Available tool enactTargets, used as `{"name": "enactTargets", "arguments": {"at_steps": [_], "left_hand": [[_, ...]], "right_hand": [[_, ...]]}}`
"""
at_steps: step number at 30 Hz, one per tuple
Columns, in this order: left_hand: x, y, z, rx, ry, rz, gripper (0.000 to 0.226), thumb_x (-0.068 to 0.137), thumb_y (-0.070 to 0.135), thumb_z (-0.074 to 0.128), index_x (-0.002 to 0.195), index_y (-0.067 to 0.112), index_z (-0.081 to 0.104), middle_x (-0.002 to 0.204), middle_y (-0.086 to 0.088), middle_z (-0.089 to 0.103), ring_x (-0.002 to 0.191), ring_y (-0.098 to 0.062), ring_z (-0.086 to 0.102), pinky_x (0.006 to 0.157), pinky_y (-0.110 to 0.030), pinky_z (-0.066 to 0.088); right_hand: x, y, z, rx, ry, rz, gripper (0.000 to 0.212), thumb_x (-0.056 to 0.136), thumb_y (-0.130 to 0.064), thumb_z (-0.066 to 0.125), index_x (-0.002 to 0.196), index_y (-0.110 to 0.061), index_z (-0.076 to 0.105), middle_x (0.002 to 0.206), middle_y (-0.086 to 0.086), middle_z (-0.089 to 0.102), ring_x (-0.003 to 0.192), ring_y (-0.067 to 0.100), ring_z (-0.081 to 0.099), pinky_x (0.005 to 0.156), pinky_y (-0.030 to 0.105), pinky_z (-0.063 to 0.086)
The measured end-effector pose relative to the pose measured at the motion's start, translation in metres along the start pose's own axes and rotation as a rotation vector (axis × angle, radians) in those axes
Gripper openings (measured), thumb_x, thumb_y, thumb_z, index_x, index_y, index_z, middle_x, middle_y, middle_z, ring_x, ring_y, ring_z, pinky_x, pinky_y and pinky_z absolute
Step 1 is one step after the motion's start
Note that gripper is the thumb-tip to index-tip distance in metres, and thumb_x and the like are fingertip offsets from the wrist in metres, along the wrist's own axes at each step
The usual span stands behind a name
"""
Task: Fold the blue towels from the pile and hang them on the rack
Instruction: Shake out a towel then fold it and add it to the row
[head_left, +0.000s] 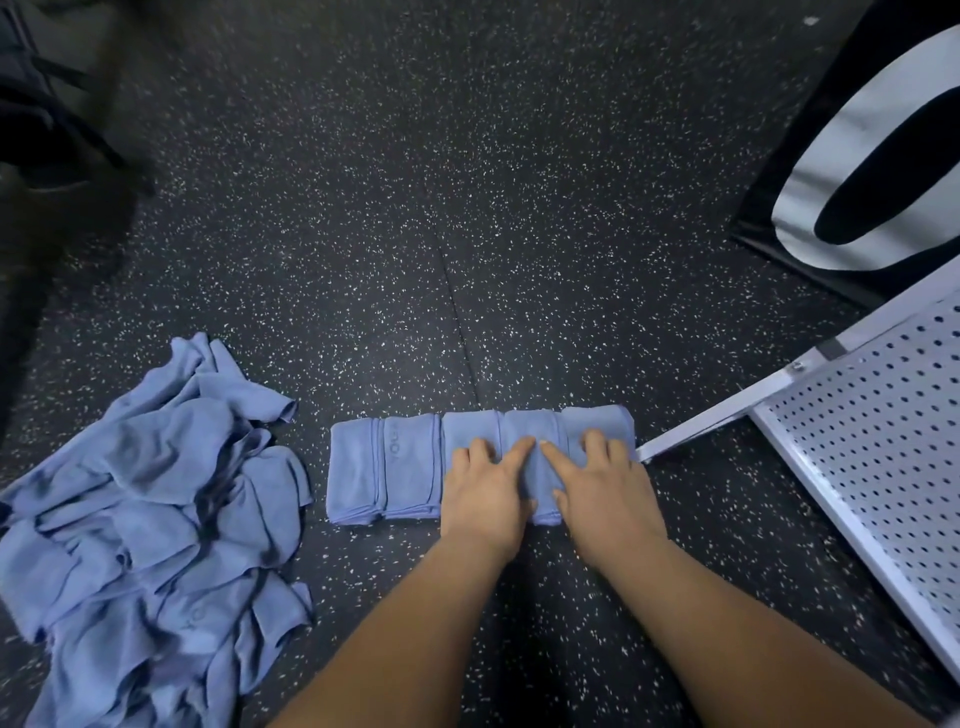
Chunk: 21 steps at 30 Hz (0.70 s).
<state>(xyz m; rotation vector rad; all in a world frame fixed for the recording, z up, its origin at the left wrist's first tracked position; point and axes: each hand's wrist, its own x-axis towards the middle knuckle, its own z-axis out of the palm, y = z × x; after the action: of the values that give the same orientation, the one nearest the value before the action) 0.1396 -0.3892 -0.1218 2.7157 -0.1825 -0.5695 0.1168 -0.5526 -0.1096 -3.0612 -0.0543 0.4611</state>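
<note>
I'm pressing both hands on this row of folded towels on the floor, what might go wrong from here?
The left hand and right hand cover only the right part of the folded towels, so the left ones may slip or unfold if the row is lifted whole. The white bar of the rack ends right beside the row and might snag a towel.

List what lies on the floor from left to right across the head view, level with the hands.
Pile of loose blue towels → uncovered end of the folded towel row → left hand → right hand → white perforated rack.
</note>
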Motion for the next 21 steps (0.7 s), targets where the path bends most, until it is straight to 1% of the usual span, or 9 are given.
{"name": "enactTargets", "arguments": {"at_steps": [2,4,7,10,13,16,18,21], "left_hand": [[-0.001,-0.002,-0.002,-0.039,-0.004,0.005,0.076,0.095,0.041,0.071,0.158,0.049,0.029,0.139,-0.002,0.039,0.13,-0.025,0.036,0.109,-0.039,0.042],[-0.005,-0.006,-0.005,-0.102,0.005,0.021,0.075,0.095,0.04,0.071,0.159,0.048,0.031,0.142,-0.001,0.04,0.133,-0.024,0.036,0.112,-0.04,0.043],[-0.019,-0.015,-0.013,-0.199,0.021,0.04,0.074,0.097,0.042,0.07,0.16,0.047,0.032,0.143,0.002,0.04,0.135,-0.019,0.038,0.116,-0.039,0.04],[-0.039,-0.027,-0.025,-0.238,-0.004,-0.012,0.076,0.098,0.04,0.07,0.161,0.047,0.029,0.148,0.003,0.039,0.138,-0.019,0.039,0.118,-0.039,0.039],[-0.065,-0.043,-0.038,-0.177,-0.069,-0.143,0.08,0.098,0.039,0.069,0.164,0.044,0.025,0.155,-0.003,0.035,0.144,-0.027,0.035,0.12,-0.042,0.038],[-0.095,-0.065,-0.052,-0.078,-0.103,-0.213,0.081,0.097,0.042,0.068,0.164,0.041,0.023,0.157,-0.008,0.033,0.145,-0.033,0.032,0.12,-0.045,0.038],[-0.114,-0.083,-0.061,-0.027,-0.118,-0.259,0.082,0.097,0.041,0.067,0.165,0.039,0.021,0.159,-0.009,0.031,0.145,-0.035,0.031,0.119,-0.047,0.038],[-0.141,-0.111,-0.075,0.017,-0.102,-0.326,0.083,0.095,0.039,0.069,0.164,0.041,0.022,0.158,-0.009,0.032,0.144,-0.034,0.032,0.118,-0.046,0.038]], "right_hand": [[0.001,-0.001,-0.006,0.014,-0.017,0.002,0.062,0.106,-0.05,0.048,0.163,-0.044,0.024,0.145,0.005,0.036,0.127,0.028,0.044,0.104,0.042,0.044],[0.0,0.0,-0.012,0.064,-0.035,0.003,0.064,0.105,-0.05,0.051,0.163,-0.046,0.024,0.145,0.004,0.037,0.128,0.027,0.043,0.106,0.041,0.045],[-0.011,0.007,-0.021,0.14,-0.04,-0.012,0.064,0.103,-0.051,0.054,0.162,-0.048,0.028,0.145,0.002,0.038,0.128,0.025,0.045,0.103,0.039,0.05],[-0.028,0.013,-0.031,0.142,-0.057,-0.045,0.065,0.103,-0.054,0.053,0.162,-0.045,0.028,0.146,0.001,0.037,0.133,0.023,0.043,0.102,0.038,0.052],[-0.047,0.011,-0.041,0.148,-0.071,-0.05,0.065,0.104,-0.054,0.051,0.163,-0.04,0.027,0.153,0.0,0.034,0.139,0.021,0.04,0.104,0.036,0.051],[-0.061,0.0,-0.047,0.163,-0.071,-0.066,0.065,0.103,-0.052,0.056,0.162,-0.036,0.033,0.154,0.0,0.033,0.138,0.022,0.044,0.101,0.037,0.053],[-0.067,-0.016,-0.05,0.166,-0.07,-0.099,0.066,0.103,-0.052,0.056,0.162,-0.036,0.033,0.155,0.0,0.033,0.137,0.022,0.045,0.101,0.037,0.052],[-0.074,-0.047,-0.054,0.169,-0.081,-0.166,0.066,0.104,-0.052,0.056,0.163,-0.035,0.031,0.158,0.001,0.032,0.141,0.022,0.041,0.103,0.038,0.05]]}}
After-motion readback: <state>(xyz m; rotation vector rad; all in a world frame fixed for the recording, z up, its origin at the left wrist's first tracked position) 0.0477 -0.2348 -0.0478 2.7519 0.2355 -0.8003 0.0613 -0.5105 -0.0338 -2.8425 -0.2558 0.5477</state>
